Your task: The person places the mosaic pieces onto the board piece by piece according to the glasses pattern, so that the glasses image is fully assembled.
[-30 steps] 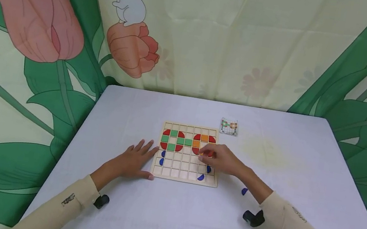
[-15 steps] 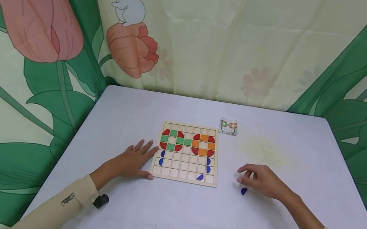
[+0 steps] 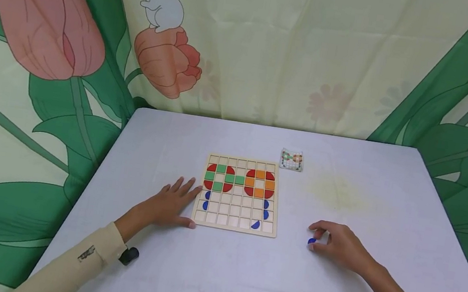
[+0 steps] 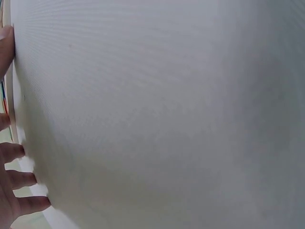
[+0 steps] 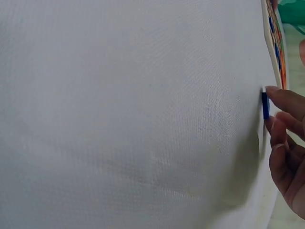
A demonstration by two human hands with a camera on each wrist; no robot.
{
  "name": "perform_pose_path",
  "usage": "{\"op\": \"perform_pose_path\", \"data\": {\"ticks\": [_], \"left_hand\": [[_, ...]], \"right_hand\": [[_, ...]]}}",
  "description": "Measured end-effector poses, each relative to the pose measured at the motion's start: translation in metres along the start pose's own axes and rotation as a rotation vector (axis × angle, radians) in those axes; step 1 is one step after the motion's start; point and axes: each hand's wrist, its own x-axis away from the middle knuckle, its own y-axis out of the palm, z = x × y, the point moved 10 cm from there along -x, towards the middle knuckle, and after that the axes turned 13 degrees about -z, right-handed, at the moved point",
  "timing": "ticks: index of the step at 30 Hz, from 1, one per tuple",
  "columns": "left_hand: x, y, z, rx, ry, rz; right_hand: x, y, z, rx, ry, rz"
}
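Observation:
A wooden grid board (image 3: 233,222) lies flat on the table, with flat red, green, orange and blue pieces in its squares. My left hand (image 3: 168,207) is spread, its fingertips and thumb at the board's left edge. To the right of the board, my right hand (image 3: 339,247) pinches a blue half-round piece (image 3: 311,241) at the table surface. In the right wrist view that blue piece (image 5: 265,106) stands edge-on between thumb and fingertips. Another blue half-round piece (image 3: 255,225) lies slanted in the board's bottom row.
A small card with a coloured grid pattern (image 3: 292,159) lies beyond the board's upper right corner. White cloth covers the table (image 3: 214,279). A printed curtain with tulips (image 3: 249,42) hangs behind it.
My right hand has left the board, moved right and come down onto the loose blue half-round piece. A blue piece and an orange piece show where it was. The left hand stays put.

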Motion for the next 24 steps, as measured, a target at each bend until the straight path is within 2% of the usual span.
{"op": "perform_pose_path", "data": {"ticks": [9, 17, 24], "left_hand": [[-0.0006, 0.0007, -0.0008, -0.002, -0.005, -0.011], [-0.0003, 0.0007, -0.0011, -0.004, 0.003, -0.01], [-0.0002, 0.0006, -0.0003, 0.004, 0.003, -0.006]], "right_hand": [[-0.0007, 0.0023, -0.004, -0.031, -0.033, -0.02], [0.0023, 0.0014, 0.0009, 0.064, 0.02, 0.015], [0.0034, 0.0021, -0.001, 0.04, -0.018, 0.024]]}}
